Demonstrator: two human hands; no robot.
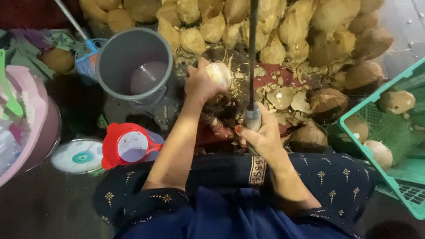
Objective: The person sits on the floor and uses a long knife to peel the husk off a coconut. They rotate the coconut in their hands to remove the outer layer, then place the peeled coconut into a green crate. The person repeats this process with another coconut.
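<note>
My left hand (200, 85) grips a pale, partly peeled coconut (220, 73) and holds it on a dark block littered with husk bits. My right hand (261, 135) is closed around the handle of a long dark blade or rod (253, 53), which stands upright just right of the coconut and runs out of the top of the view. Broken shell pieces (283, 97) lie scattered to the right of the tool.
A heap of brown husked coconuts (283, 26) fills the back. A grey bucket (128, 48) stands at the left, a red strainer cup (128, 144) below it, a pink basin (37, 115) far left. A green crate (389, 132) at right holds peeled coconuts.
</note>
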